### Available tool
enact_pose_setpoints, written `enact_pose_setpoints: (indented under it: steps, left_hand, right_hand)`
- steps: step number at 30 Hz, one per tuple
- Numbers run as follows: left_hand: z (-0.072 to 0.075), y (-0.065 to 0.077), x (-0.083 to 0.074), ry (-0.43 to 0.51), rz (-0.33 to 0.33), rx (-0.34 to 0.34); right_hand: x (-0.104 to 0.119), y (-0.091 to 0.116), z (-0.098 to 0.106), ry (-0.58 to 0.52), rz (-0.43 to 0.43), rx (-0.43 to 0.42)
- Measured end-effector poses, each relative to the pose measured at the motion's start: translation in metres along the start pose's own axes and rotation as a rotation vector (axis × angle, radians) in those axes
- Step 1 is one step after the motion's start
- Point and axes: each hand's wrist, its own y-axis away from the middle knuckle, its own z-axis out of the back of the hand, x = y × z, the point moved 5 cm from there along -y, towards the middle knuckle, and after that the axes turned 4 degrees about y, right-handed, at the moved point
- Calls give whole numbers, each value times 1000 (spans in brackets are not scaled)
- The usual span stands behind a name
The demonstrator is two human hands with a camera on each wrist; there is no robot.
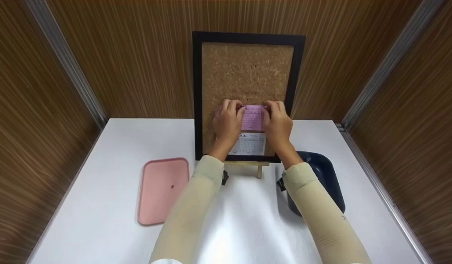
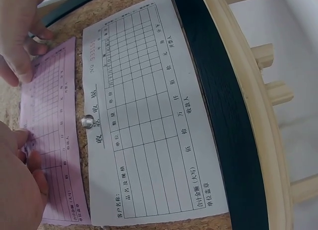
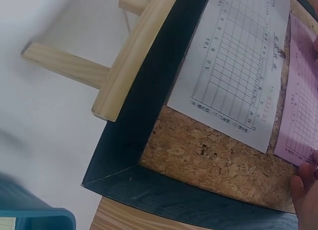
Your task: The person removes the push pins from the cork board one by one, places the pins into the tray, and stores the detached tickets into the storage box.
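Both hands are at a pink receipt slip [image 1: 252, 118] lying against the cork of a black-framed board [image 1: 248, 73]. My left hand [image 1: 229, 123] pinches its upper left part, thumb on the printed face. At the opposite end, my right hand [image 1: 278, 123] pinches the upper right corner; in the right wrist view only its fingertips [image 3: 303, 185] show at the slip's edge. Just below hangs a white receipt slip [image 2: 144, 115], fixed at the middle of its top edge by a silver pushpin [image 2: 88, 121]. The hands cover the ends of the pink slip.
The board leans on a wooden easel [image 1: 259, 170] on a white table. A pink tray [image 1: 163, 190] with a small dark spot lies to the left. To the right, partly behind my forearm, is a dark blue bin [image 1: 334, 187] with paper inside. Wood-grain walls enclose three sides.
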Motion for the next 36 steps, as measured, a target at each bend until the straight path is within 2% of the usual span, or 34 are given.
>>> enact_pose_setpoints:
  steps: [15,36]
  left_hand:
    - [0,0,-2,43,23,28]
    - [0,0,-1,11,5,10]
  right_hand:
    - [0,-1,0,38,13,-1]
    - [4,3,4,-18,-13,27]
